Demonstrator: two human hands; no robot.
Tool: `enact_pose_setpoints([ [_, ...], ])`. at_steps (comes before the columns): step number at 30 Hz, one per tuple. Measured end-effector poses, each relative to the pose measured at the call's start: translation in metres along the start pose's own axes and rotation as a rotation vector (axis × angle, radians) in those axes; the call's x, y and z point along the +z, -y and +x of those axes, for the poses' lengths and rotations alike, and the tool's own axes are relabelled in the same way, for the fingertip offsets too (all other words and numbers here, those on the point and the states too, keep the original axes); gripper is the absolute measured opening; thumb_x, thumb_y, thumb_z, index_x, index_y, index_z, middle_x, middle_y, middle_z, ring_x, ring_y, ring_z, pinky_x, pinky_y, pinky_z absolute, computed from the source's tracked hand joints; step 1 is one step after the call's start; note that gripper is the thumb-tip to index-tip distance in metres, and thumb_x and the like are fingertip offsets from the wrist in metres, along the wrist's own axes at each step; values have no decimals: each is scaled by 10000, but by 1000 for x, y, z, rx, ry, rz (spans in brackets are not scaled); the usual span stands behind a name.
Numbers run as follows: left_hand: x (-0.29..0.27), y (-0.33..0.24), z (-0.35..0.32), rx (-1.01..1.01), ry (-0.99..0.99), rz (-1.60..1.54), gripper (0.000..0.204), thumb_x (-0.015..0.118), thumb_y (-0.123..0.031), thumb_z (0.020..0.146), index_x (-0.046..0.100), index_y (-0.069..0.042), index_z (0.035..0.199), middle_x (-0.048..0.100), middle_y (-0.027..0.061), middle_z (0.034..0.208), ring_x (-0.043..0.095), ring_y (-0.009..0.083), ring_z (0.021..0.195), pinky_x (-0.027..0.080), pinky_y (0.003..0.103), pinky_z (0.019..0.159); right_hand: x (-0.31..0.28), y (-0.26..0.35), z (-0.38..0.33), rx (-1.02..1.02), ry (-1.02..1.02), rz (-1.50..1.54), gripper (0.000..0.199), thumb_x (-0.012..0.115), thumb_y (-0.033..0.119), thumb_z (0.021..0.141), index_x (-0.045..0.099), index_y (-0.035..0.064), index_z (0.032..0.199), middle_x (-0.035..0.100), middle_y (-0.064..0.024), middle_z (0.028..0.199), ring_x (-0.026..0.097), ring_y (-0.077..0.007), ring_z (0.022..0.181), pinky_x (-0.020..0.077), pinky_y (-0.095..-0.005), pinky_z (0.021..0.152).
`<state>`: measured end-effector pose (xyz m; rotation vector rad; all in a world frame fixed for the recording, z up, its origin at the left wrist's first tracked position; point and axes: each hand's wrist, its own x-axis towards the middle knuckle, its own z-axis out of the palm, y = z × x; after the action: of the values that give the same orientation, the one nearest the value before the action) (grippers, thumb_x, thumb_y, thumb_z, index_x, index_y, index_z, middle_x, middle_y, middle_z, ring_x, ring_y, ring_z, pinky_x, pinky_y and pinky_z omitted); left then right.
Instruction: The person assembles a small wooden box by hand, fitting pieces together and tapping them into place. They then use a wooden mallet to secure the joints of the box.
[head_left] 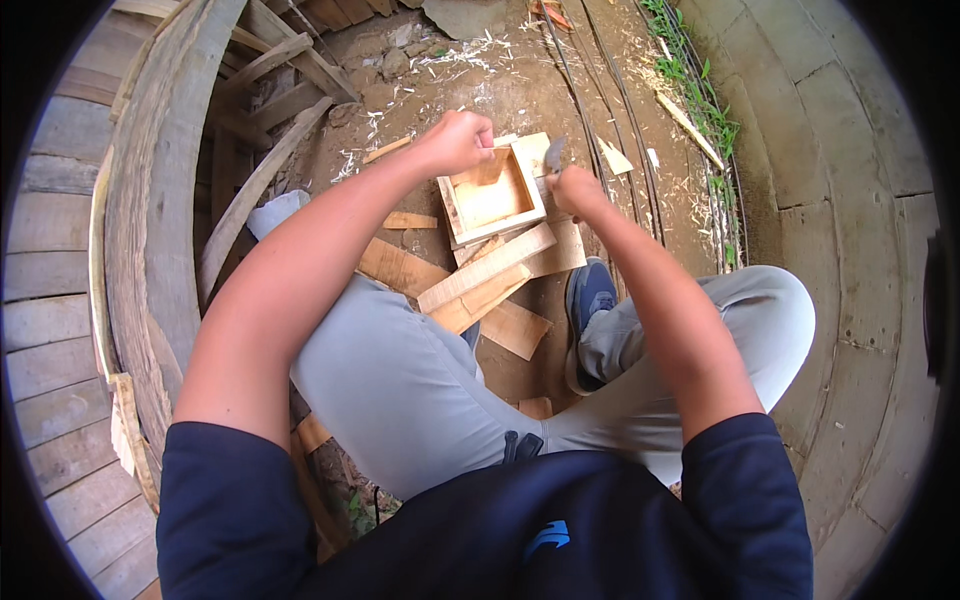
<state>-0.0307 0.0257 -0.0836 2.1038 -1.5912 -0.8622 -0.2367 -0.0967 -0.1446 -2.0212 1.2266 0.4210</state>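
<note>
A small open-topped wooden box [497,232] sits on flat boards on the ground between my feet. My left hand [462,143] is closed at the box's far left corner. Its fingertips face away, so whether it pinches the rim or a small wood piece cannot be made out. My right hand [577,190], just right of the box, is closed around the handle of a knife-like tool. The tool's short metal blade [555,153] points up beside the far right corner. Most of the handle is hidden in my fist. Loose cut boards [488,268] lie against the box's near side.
Wood offcuts [400,265] and pale shavings [470,55] litter the dirt. Weathered planks [265,185] lean at the left. Dark cables [615,110] run along the ground on the right, near green plants [690,60] and a block wall [810,200]. My shoe [590,300] rests close to the boards.
</note>
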Motion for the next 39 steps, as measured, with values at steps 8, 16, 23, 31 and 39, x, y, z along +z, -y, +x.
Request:
enact_pose_setpoints([
  [8, -2, 14, -2, -132, -60, 185, 96, 758, -89, 804, 737, -47, 887, 746, 170, 947, 725, 293, 920, 564, 409, 816, -62, 52, -67, -160, -140, -155, 306, 610, 135, 948, 682, -99, 1133, 724, -295, 1071, 718, -427, 1013, 572, -456, 883],
  [16, -10, 8, -7, -191, -29, 208, 84, 706, -64, 819, 724, -70, 901, 743, 159, 980, 717, 301, 956, 563, 426, 848, -80, 59, -178, -177, -180, -193, 324, 523, 176, 979, 710, -74, 1068, 700, -325, 1097, 687, -448, 1081, 542, -492, 948],
  [23, -5, 0, -3, -232, -33, 201, 29, 686, -85, 831, 687, -71, 857, 733, 167, 976, 703, 325, 946, 554, 440, 843, -68, 55, -161, -237, -208, -328, 284, 537, 89, 899, 691, -64, 1083, 728, -273, 1084, 723, -402, 1031, 577, -463, 887],
  [31, -19, -12, 1, -307, -40, 316, 186, 646, -132, 875, 749, -120, 1029, 743, 163, 1030, 705, 313, 1024, 541, 410, 930, -78, 47, -139, -154, -224, -299, 276, 538, 113, 921, 719, -28, 1075, 737, -239, 1105, 726, -373, 1052, 582, -433, 890],
  [39, -67, 13, -15, -700, -239, 485, 619, 674, -299, 911, 505, -85, 1466, 422, 201, 1532, 512, 367, 1355, 424, 465, 1124, -71, 32, -101, -34, -231, -208, 306, 536, 128, 919, 733, -21, 1099, 729, -237, 1145, 709, -374, 1099, 567, -440, 927],
])
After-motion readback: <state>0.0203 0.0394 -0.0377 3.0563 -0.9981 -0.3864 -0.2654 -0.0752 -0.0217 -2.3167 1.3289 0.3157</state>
